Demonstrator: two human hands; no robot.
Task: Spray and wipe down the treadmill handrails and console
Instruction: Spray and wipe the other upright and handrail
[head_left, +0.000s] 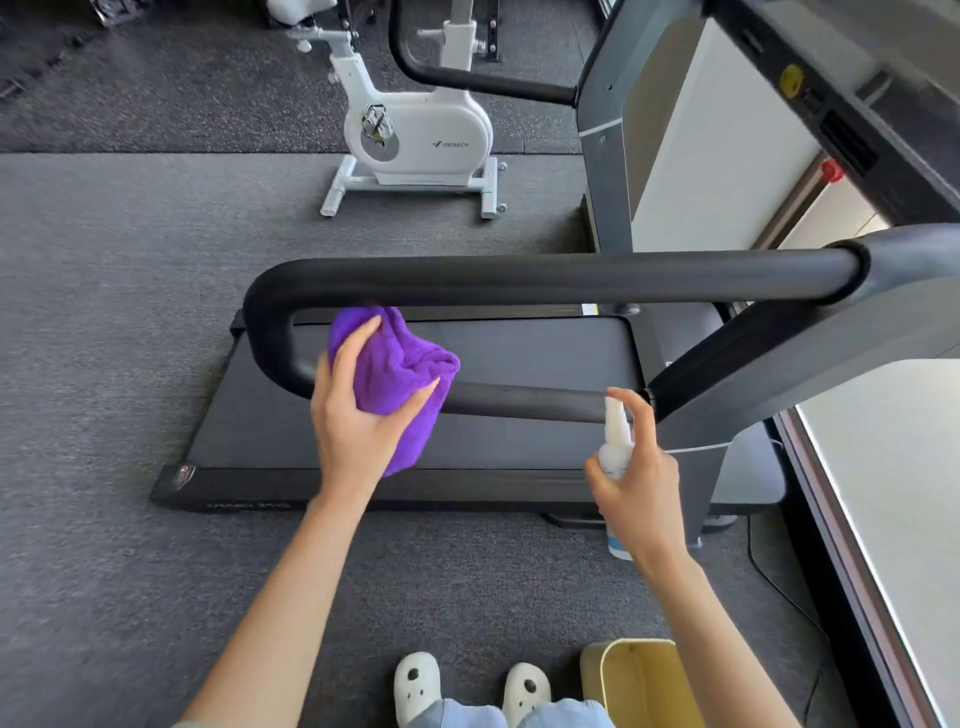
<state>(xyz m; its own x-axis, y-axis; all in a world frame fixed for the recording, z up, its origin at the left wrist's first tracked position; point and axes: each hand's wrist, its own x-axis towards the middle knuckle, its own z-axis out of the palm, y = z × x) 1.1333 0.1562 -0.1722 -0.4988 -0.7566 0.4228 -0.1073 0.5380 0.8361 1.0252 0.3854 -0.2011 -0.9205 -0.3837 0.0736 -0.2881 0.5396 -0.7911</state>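
A black U-shaped handrail (545, 278) of the treadmill loops out over the belt (519, 358) in the middle of the head view. My left hand (358, 415) grips a bunched purple cloth (395, 364) against the lower bar of the rail, near its bend. My right hand (641, 478) holds a small white spray bottle (615, 441) upright, forefinger on the nozzle, close to the lower bar (530, 402) near the grey upright. The console (852, 104) slants across the top right, partly cut off.
A white exercise bike (415, 130) stands beyond the treadmill on the grey carpet. A second black handrail (467, 78) arcs at the top. A yellow bin (639, 680) sits by my right foot. A white-topped surface (893, 493) and a black cable run along the right.
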